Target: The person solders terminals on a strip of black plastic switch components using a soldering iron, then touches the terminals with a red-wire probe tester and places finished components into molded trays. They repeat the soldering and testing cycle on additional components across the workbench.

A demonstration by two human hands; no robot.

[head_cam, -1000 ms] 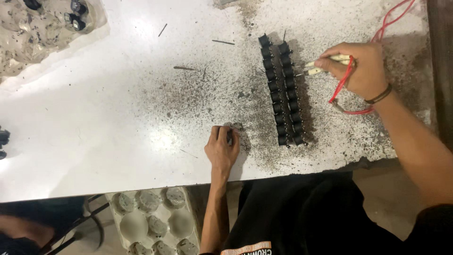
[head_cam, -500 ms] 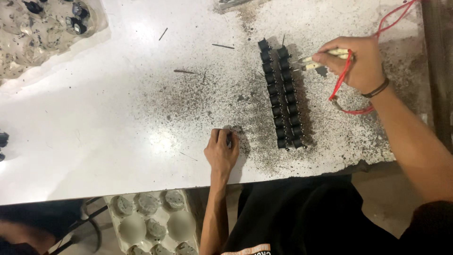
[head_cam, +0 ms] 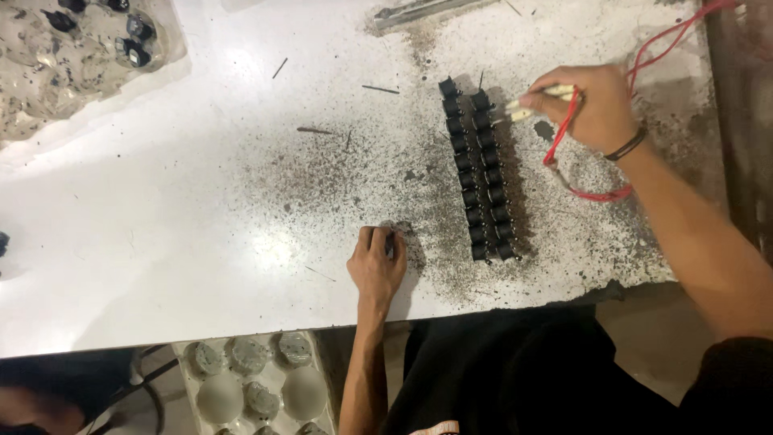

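Head view, looking down: a white bench (head_cam: 201, 209) is seen, speckled with dark grit, and on it two close rows of small black parts (head_cam: 479, 169) are laid out, running from the far side toward the near edge. The right hand (head_cam: 588, 109) is held just beside the far end of the rows, its fingers (head_cam: 541, 95) closed on a pair of pale probes (head_cam: 527, 109) whose tips are brought against the topmost parts; a red wire (head_cam: 596, 193) is looped from the hand across the bench. The left hand (head_cam: 376, 266) is rested flat near the bench's front edge, left of the rows and apart from them — its fingers (head_cam: 366, 240) are curled in around what appears to be one small dark piece (head_cam: 390, 244), though this is too small to tell for certain. Toward the far left corner, a clear bag (head_cam: 48, 80) with more black parts is seen. Below the bench edge, an egg tray (head_cam: 258, 387) holding grey lumps is visible
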